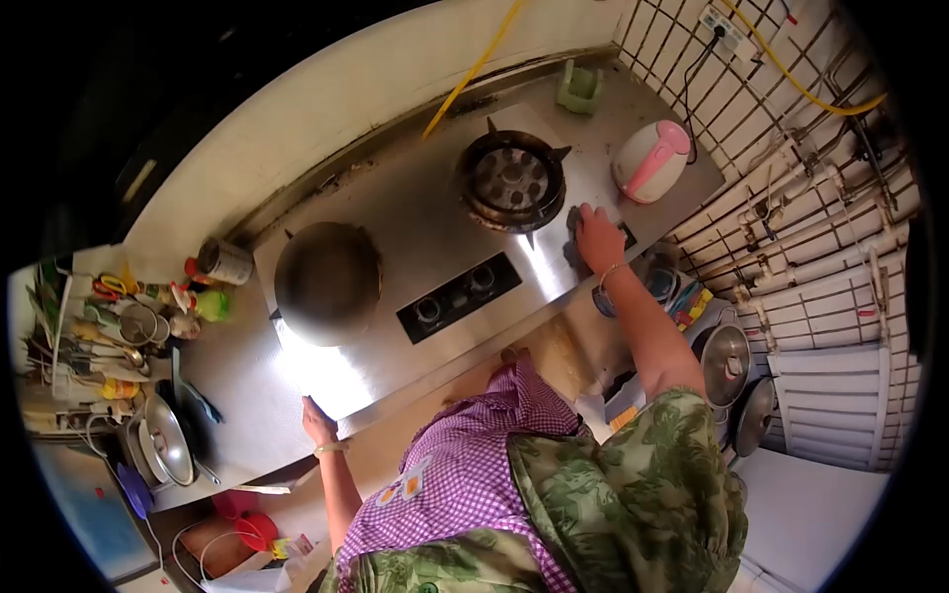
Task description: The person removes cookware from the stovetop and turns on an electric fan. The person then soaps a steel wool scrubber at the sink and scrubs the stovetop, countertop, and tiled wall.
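Observation:
My right hand (600,240) is closed on a dark grey cloth or scrubber (574,225), pressed to the steel stove top (425,193) right of the right burner (511,182). A pink and white kettle (650,163) stands just beyond that hand. Over the left burner sits a dark round wok or lid (328,283), partly blurred. My left hand (318,422) is at the counter's front edge, below the wok; its fingers are partly hidden and too small to read. Between the burners, near the front, lies the black knob panel (459,297).
A green holder (579,88) stands at the back right. On the left are a can (225,261), a green bottle (212,303), utensils and a metal lid (166,439). Lidded pots (725,365) are at the lower right. A yellow hose (474,69) hangs behind the stove.

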Action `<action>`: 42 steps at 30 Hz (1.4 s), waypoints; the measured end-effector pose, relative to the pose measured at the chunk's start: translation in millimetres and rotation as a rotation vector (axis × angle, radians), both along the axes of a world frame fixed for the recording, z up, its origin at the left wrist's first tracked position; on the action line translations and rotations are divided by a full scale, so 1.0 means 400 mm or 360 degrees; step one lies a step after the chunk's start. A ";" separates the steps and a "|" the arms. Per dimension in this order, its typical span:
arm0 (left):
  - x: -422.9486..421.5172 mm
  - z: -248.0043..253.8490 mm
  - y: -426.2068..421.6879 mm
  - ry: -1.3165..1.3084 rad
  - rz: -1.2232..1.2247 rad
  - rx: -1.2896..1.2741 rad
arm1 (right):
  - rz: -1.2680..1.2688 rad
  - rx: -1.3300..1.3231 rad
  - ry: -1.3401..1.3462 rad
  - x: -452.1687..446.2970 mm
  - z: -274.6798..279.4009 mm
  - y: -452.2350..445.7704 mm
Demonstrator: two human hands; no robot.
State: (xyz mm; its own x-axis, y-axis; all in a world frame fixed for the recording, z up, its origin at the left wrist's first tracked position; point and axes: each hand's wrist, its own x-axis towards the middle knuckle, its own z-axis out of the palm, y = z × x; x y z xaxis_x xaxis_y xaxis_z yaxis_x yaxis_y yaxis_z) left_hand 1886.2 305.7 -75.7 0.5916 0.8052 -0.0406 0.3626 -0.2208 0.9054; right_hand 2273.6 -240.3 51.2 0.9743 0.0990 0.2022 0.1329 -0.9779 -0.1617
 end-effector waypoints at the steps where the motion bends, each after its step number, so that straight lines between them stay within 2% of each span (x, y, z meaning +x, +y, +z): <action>1: -0.001 -0.001 0.001 0.0067 -0.0012 0.0219 | 0.0018 0.0053 -0.0041 0.039 0.009 -0.022; 3: 0.003 0.011 -0.003 0.0243 0.0058 0.0368 | 0.0264 0.0110 -0.0328 0.137 -0.005 -0.064; 4: 0.024 0.037 -0.020 0.0343 0.0159 0.0329 | 0.0277 0.0152 -0.0253 0.177 0.026 -0.053; 6: 0.033 0.108 -0.041 0.0692 0.0474 -0.0276 | 0.0315 0.0269 -0.0176 0.229 0.040 -0.050; 8: 0.073 0.134 -0.097 0.0206 0.0864 -0.0511 | 0.0477 0.0257 -0.0143 0.230 0.054 -0.076; 9: 0.105 0.156 -0.151 0.0080 0.0995 -0.0609 | 0.0567 0.0240 -0.0128 0.225 0.073 -0.089; 10: 0.136 0.178 -0.206 -0.0056 0.1132 -0.0698 | 0.0511 0.0223 0.0066 0.225 0.100 -0.094; 12: 0.204 0.210 -0.307 -0.0261 0.1338 -0.0757 | 0.0552 0.0291 -0.0026 0.282 0.084 -0.105; 15: 0.220 0.143 -0.318 -0.0409 0.1419 -0.0746 | 0.0589 0.0328 0.0044 0.436 0.058 -0.091; 17: 0.240 0.143 -0.313 -0.0405 0.1516 -0.0782 | 0.0742 0.0357 0.0054 0.546 0.004 -0.064; 18: 0.252 0.152 -0.314 -0.0394 0.1576 -0.0811 | 0.0850 0.0204 0.0123 0.554 0.080 -0.032; 20: 0.270 0.174 -0.326 -0.0362 0.1677 -0.0857 | 0.0943 0.0366 0.0017 0.671 -0.016 -0.006; 21: 0.279 0.185 -0.333 -0.0351 0.1727 -0.0874 | 0.0987 0.0449 -0.0036 0.703 -0.014 0.017; 22: 0.284 0.196 -0.342 -0.0339 0.1775 -0.0890 | 0.0992 0.0313 0.0107 0.726 -0.011 0.022; 25: 0.277 0.179 -0.342 -0.0340 0.1758 -0.0798 | 0.1375 -0.0011 0.0207 0.719 0.019 0.027; 30: 0.250 0.149 -0.326 -0.0179 0.1848 -0.0747 | 0.1093 0.0265 0.0104 0.808 -0.023 0.109; 33: 0.225 0.115 -0.301 -0.0093 0.1886 -0.0741 | 0.1477 0.0357 -0.0051 0.829 -0.042 0.240; 34: 0.216 0.107 -0.298 -0.0043 0.1893 -0.0728 | 0.1511 0.0249 0.0138 0.820 -0.007 0.252; 38: 0.193 0.085 -0.297 -0.0016 0.1891 -0.0659 | 0.1287 0.0437 0.0208 0.862 -0.005 0.187; 41: 0.200 0.095 -0.300 -0.0046 0.1907 -0.0653 | 0.1338 0.0391 0.0154 0.881 -0.032 0.234; 42: 0.231 0.124 -0.315 -0.0183 0.1892 -0.0726 | 0.1429 0.0253 0.0239 0.880 -0.008 0.292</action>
State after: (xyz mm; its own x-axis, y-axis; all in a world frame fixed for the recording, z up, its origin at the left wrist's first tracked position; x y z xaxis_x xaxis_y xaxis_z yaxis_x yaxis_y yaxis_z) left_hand 1978.6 179.8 -26.2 -0.4613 0.7656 -0.4484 0.0374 0.5217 0.8523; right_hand 2625.8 -123.6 47.9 0.5627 0.8119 0.1557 0.7972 -0.4831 -0.3621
